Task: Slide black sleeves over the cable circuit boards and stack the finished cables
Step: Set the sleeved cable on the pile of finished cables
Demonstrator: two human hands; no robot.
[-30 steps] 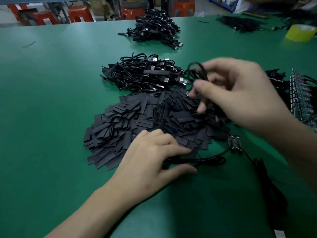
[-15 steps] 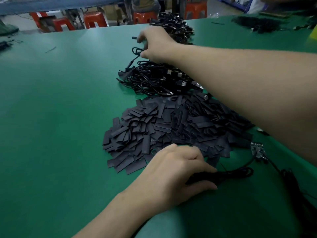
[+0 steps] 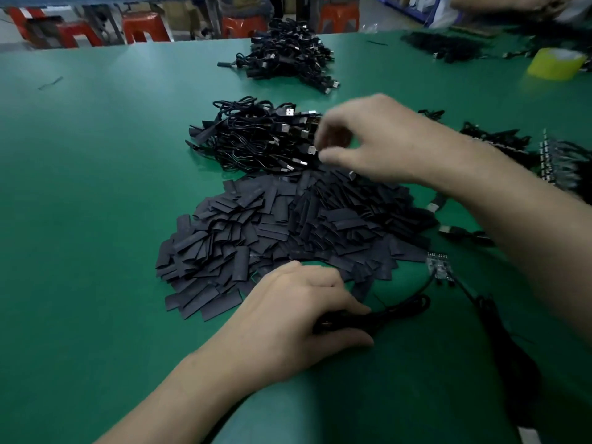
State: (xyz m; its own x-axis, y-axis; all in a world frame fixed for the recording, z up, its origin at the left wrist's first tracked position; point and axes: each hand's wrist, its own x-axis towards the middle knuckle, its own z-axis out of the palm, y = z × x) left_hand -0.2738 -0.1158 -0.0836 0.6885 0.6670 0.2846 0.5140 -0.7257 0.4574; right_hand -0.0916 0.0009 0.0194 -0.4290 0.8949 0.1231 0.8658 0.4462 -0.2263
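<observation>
Gripping a coiled black cable with the left hand, low on the green table: fingers curled over the coil, thumb laid along the mat beneath it, the loops poking out past the fingertips to the right. Trailing from that coil, a thin lead up to a bare circuit board, flat on the table to the upper right of the fingertips, clear of the grip and right at the near right edge of the sleeve heap. Spread just ahead of the left knuckles and reaching up to them, a broad heap of flat black sleeves.

Hovering with the right hand over the far edge of that heap, where it meets the near pile of finished cables. Blurred; fingers loosely bent, thumb and forefinger apart, nothing visibly held between them. Sticking out of the pile just left of those fingertips, several silver USB plugs.

Farther back, a second pile of cables. At the right edge, a row of circuit boards with black leads, partly behind the right forearm. Near the far right corner, a yellow tape roll. Beyond the table's far edge, red stools. Running down the lower right, another black cable, too blurred to tell more.
</observation>
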